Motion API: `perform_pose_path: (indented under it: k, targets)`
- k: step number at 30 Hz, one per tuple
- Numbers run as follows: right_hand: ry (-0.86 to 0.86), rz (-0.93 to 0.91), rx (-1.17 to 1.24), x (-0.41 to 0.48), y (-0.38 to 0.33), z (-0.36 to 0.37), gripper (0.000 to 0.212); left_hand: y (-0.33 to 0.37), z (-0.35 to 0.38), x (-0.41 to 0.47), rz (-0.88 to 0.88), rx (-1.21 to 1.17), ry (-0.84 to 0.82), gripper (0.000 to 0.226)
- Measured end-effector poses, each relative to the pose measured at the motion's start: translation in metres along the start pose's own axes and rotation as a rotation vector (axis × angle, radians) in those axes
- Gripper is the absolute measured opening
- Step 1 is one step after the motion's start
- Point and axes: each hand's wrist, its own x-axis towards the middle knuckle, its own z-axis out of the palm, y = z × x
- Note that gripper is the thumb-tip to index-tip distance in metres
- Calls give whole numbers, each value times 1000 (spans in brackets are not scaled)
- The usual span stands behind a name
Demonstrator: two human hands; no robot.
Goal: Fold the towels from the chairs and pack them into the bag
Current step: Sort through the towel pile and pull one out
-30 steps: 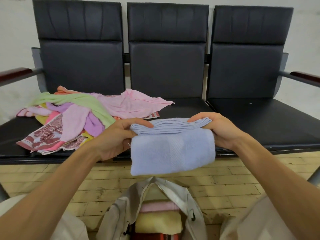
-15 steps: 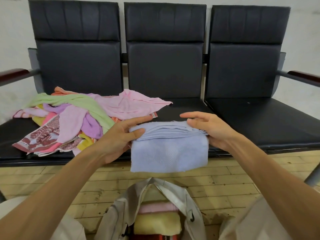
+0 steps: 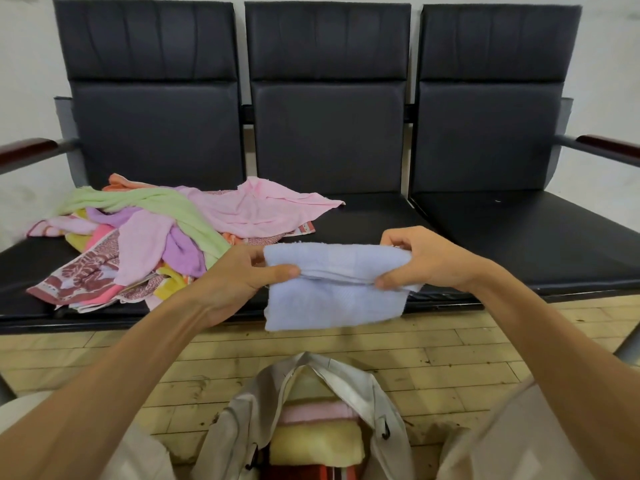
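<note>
Hands: the left hand (image 3: 235,282) and right hand (image 3: 426,261) each pinch one end of a folded light-blue towel (image 3: 332,299), thumbs pressed on the near side along the fold and fingers curled behind it. The two hands are apart, with the width of the towel between them.
Towel: held in the air in front of the middle seat's front edge, above the floor and the bag. Its lower flap hangs straight down from the fold.
Bag: a pale beige bag (image 3: 239,427) stands open on the floor between the person's knees, at the bottom of the view, its zip parted.
Inside the bag: a folded pink towel (image 3: 315,412) lies just beside a folded yellow towel (image 3: 315,445); red striped cloth below them is cut off by the frame.
Pile: unfolded towels (image 3: 156,237) in pink, green, lilac, yellow and orange, and one with a maroon pattern, are heaped on the left seat and spill onto the middle one.
Chairs: three black padded chairs (image 3: 329,116) are joined in a row against a pale wall, with an armrest at each end.
Floor: light wooden boards (image 3: 450,348).
</note>
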Motion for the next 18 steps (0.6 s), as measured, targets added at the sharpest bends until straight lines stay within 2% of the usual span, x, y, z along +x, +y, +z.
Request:
perform_pose_path:
  k: [3,7,9,14,18]
  targets:
    - [54,-91,64,-3,1,-3,30,0,0,0,84,59,-38,42]
    - [-12,-116,92,-1,5,3,29,-11,-2,2,89,276,-23,15]
    - [-26,-115,101,2,7,8,30,-14,-4,4,96,315,-10,10]
    - [57,-95,393,3,8,7,32,-9,-5,3,183,262,0,18]
    - [35,-144,391,2,6,7,35,-2,-5,-1,338,219,34,14]
